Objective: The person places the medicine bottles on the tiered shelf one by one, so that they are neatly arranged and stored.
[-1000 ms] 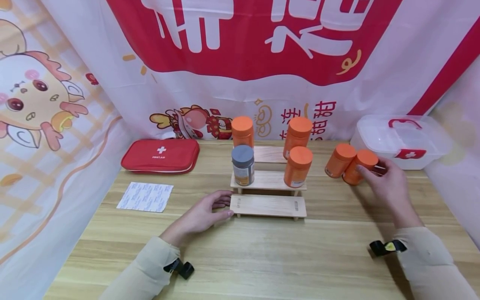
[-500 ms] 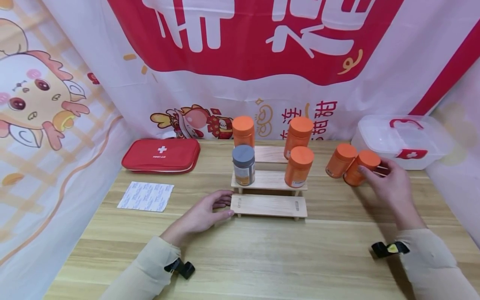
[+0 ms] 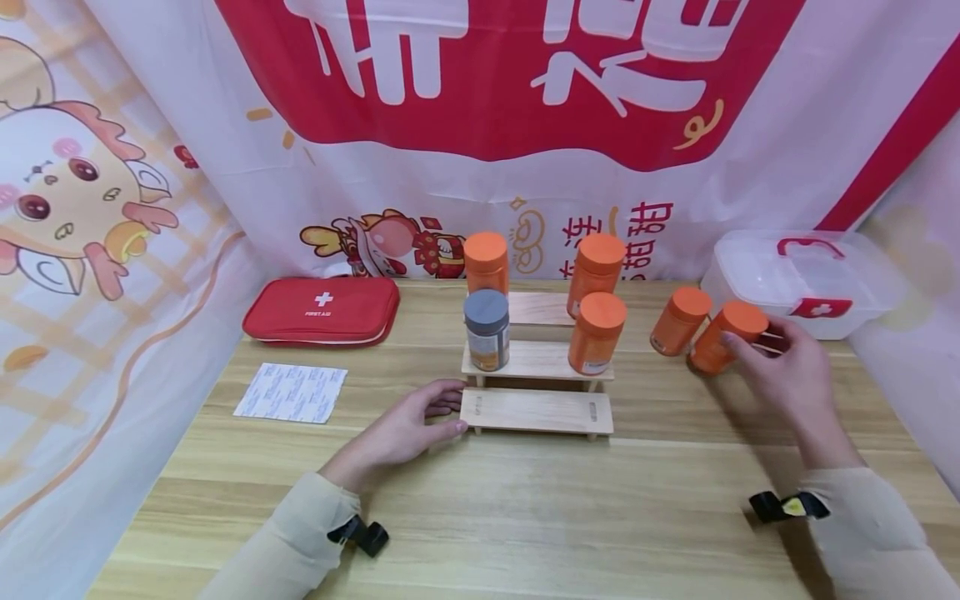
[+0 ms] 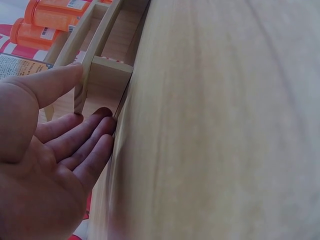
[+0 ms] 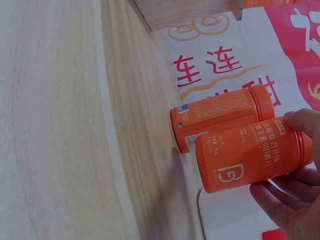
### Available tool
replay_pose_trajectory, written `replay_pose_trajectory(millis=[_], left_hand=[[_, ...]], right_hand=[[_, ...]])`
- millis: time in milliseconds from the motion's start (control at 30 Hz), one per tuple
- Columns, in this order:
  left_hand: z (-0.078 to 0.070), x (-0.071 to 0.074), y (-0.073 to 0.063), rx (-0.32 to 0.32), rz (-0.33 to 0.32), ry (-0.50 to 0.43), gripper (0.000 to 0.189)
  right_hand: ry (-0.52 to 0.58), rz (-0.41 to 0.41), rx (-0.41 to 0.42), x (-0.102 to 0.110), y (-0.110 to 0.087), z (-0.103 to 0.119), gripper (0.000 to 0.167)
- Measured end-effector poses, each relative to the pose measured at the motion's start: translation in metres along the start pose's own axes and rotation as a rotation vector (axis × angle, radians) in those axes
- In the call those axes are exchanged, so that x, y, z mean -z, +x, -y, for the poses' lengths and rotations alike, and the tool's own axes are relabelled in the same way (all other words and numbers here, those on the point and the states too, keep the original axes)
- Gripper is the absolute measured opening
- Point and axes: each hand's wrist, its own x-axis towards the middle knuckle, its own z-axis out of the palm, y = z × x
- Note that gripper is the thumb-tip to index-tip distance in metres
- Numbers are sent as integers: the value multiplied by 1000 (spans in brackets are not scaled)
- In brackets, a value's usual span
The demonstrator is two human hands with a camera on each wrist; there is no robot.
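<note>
My right hand (image 3: 795,367) grips an orange bottle (image 3: 716,342) near its lid, thumb on one side and fingers on the other. The bottle leans to the right; its label faces the right wrist camera. A second orange bottle (image 5: 210,115) stands close beside it, partly hidden behind it in the right wrist view. My left hand (image 3: 416,421) is at the left end of a stepped wooden rack (image 3: 536,411). Its fairly straight fingers and thumb touch the lowest step's end (image 4: 82,90). On the rack stand a grey-lidded bottle (image 3: 487,333) and several orange bottles (image 3: 596,333).
A red first aid pouch (image 3: 321,310) and a white printed sheet (image 3: 291,392) lie on the left of the wooden table (image 3: 525,517). A clear lidded box (image 3: 806,275) with a red handle stands behind my right hand. Printed cloth (image 3: 420,183) hangs along the back.
My right hand has shifted slightly right, and the gripped bottle's lid has moved with it, away from the neighbouring bottle's lid. My left hand and the rack have stayed in place.
</note>
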Motion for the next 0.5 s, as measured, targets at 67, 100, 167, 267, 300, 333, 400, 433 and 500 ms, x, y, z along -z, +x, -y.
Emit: replay_pose_trajectory(millis=[67, 100, 167, 267, 300, 333, 400, 433, 500], left_hand=[[0, 0, 0, 0, 3, 3, 65], [0, 0, 0, 0, 5, 4, 65], [0, 1, 0, 3, 6, 10, 65], [0, 1, 0, 3, 9, 15, 66], [0, 2, 0, 1, 11, 14, 66], [1, 2, 0, 1, 12, 15, 66], [2, 2, 0, -3, 15, 14, 66], [2, 2, 0, -2, 16, 14, 66], [3, 2, 0, -3, 18, 17, 66]], right_hand=[[3, -14, 11, 1, -2, 1, 87], [3, -21, 16, 2, -4, 1, 86], [2, -38, 34, 3, -7, 3, 83], [2, -54, 54, 5, -11, 5, 80], [1, -55, 55, 6, -13, 7, 80], [2, -57, 57, 7, -14, 8, 80], [3, -61, 60, 8, -17, 10, 80], [2, -64, 62, 8, -19, 11, 80], [7, -70, 69, 9, -22, 13, 79]])
